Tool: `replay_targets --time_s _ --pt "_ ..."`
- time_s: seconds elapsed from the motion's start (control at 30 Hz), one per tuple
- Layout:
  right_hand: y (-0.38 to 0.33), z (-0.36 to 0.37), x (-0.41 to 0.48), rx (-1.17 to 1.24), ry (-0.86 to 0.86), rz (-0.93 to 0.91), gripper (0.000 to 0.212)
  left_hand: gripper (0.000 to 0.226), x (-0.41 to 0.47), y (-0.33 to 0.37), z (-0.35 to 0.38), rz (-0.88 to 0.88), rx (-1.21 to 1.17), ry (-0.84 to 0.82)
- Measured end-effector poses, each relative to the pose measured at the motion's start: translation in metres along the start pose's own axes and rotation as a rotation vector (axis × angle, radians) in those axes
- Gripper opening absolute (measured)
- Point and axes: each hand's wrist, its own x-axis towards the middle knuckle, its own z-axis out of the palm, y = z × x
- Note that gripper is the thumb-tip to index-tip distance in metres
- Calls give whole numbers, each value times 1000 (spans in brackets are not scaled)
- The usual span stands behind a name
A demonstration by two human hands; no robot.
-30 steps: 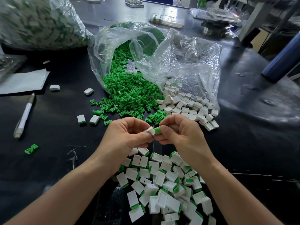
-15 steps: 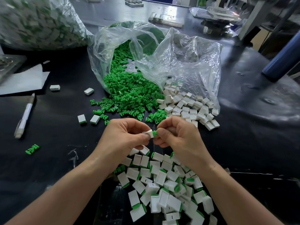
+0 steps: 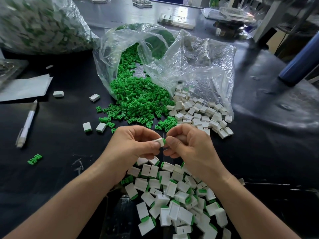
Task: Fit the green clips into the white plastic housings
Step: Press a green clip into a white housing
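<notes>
My left hand (image 3: 133,145) pinches a small white plastic housing (image 3: 159,141) between thumb and fingers at the centre of the view. My right hand (image 3: 188,145) pinches a green clip (image 3: 165,141) that sits against the housing's open end; only a sliver of green shows. A heap of loose green clips (image 3: 138,104) spills from a clear plastic bag (image 3: 189,66) beyond my hands. Empty white housings (image 3: 198,114) lie to the right of that heap. Below my wrists lies a pile of housings with green clips fitted (image 3: 172,195).
The black table (image 3: 259,161) carries a white pen (image 3: 27,123) at left, a stray green clip (image 3: 35,159), loose housings (image 3: 94,97), white paper (image 3: 24,87), and a big bag of parts (image 3: 38,26) at the back left. A blue cylinder (image 3: 302,61) stands far right.
The green clip has gone deeper into the housing, with less green showing. Both hands stay close together at nearly the same spot.
</notes>
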Motion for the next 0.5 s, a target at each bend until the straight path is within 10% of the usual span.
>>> replay_targets --time_s 0.5 --pt "-1 -2 -3 -286 -104 -63 27 11 -2 0 1 -25 -55 -112"
